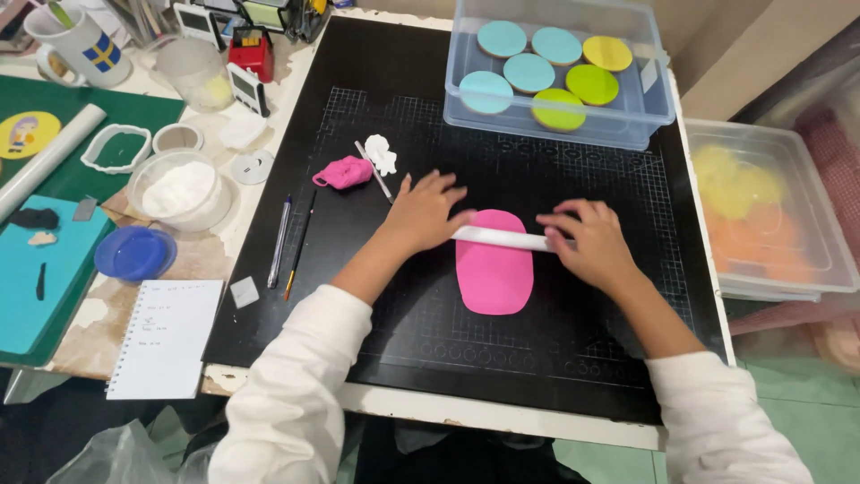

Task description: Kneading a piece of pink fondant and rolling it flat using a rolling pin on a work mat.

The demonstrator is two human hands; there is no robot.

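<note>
A flat oval of pink dough (494, 269) lies on the black cutting mat (403, 305). Across its upper part rests a white rolling pin (503, 237). My left hand (423, 211) presses flat on the pin's left end with fingers spread. My right hand (591, 244) presses on its right end. A lump of pink dough (344, 172) and a small white piece (382, 153) lie further up the mat to the left.
A clear bin (645, 108) with blue, yellow and green iced discs stands at the back. A second bin (788, 224) sits to the right. Left of the mat: pens (281, 240), a notepad (167, 338), a bowl of white powder (179, 188), a blue lid (134, 254), a mug (81, 45).
</note>
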